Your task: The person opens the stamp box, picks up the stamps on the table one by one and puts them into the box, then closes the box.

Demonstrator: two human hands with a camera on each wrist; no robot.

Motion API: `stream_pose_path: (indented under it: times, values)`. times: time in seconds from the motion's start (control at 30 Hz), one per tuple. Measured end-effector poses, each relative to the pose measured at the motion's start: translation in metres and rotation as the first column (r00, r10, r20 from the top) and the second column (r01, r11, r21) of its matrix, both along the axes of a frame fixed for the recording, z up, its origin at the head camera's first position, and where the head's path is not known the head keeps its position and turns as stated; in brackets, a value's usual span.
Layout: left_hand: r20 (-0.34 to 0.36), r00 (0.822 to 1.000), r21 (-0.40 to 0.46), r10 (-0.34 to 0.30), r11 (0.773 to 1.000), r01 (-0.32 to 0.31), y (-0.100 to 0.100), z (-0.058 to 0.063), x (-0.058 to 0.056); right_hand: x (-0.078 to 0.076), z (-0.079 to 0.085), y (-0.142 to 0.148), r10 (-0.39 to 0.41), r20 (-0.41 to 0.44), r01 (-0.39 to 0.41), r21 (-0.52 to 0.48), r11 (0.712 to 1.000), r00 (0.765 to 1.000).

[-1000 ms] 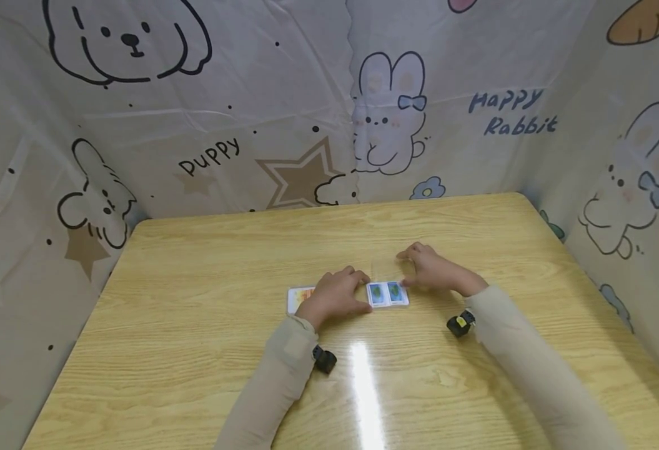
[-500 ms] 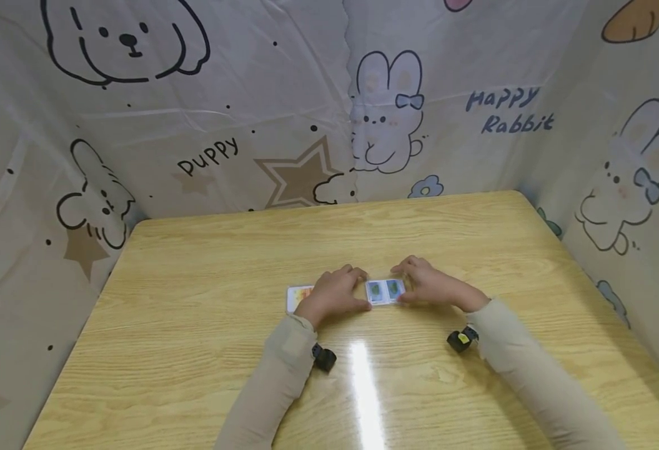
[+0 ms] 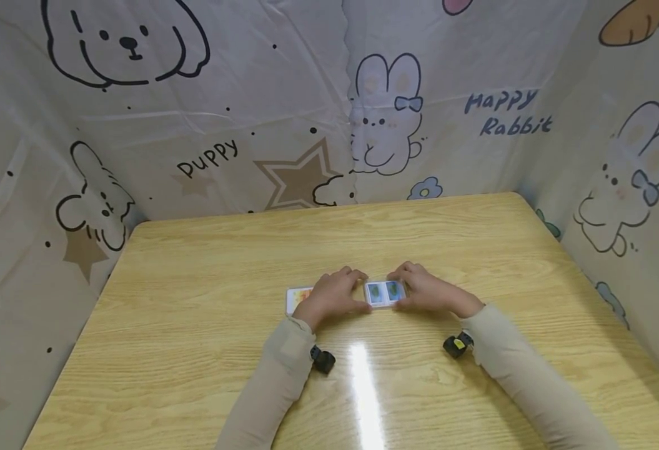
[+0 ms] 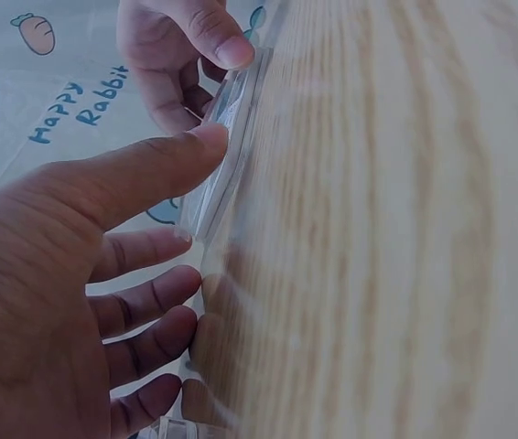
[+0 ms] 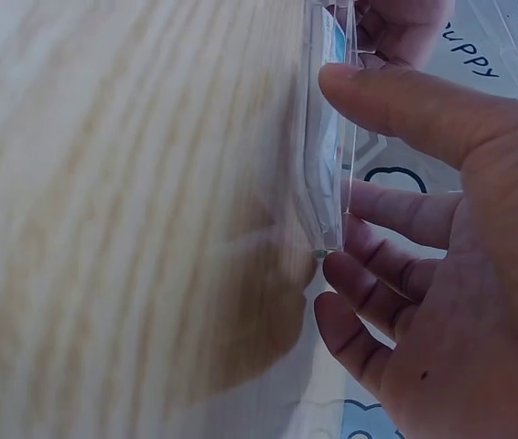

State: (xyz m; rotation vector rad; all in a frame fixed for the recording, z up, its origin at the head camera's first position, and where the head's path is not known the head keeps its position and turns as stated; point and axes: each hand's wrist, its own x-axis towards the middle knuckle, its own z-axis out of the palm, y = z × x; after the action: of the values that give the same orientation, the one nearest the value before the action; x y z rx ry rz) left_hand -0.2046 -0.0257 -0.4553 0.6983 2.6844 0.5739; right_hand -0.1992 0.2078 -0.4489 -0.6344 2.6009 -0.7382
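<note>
A small clear plastic card case [image 3: 385,293] lies flat on the table, two blue-and-green picture cards side by side inside it. My left hand [image 3: 337,294] holds its left end, with the thumb on the near edge and the index finger at the far corner. At the other end, my right hand [image 3: 427,289] grips the case between thumb and fingers. The right wrist view shows the right thumb [image 5: 369,96] against the case's near side, and its transparent lid lying close over the base. The lower fingers of both hands touch or hover just by the tabletop.
A second flat case with an orange picture [image 3: 297,300] lies left of the left hand, partly covered by it. The wooden table [image 3: 222,250] meets a printed curtain [image 3: 284,112] at the back and sides. Black wrist cameras [image 3: 323,360] hang below both sleeves.
The clear lid, raised behind the case a second ago, has come down over the cards. My right hand has moved left and nearer onto the right end. The left hand has barely moved.
</note>
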Motion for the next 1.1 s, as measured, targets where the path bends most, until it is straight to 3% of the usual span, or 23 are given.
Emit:
stream_pose_path:
  times: [0.53, 0.83, 1.1]
  values:
    - [-0.021, 1.000, -0.028, -0.005, 1.000, 0.004, 0.001, -0.002, 0.001, 0.002, -0.006, 0.002, -0.023, -0.007, 0.023, -0.017, 1.000, 1.000]
    - [0.005, 1.000, -0.031, 0.002, 1.000, -0.002, 0.000, -0.005, 0.003, 0.006, -0.014, 0.006, -0.011, -0.066, 0.011, 0.002, 1.000, 0.998]
    - [-0.015, 1.000, -0.013, -0.004, 1.000, 0.004, 0.001, -0.004, 0.001, 0.004, -0.012, 0.007, -0.016, -0.064, 0.014, -0.030, 0.999, 0.998]
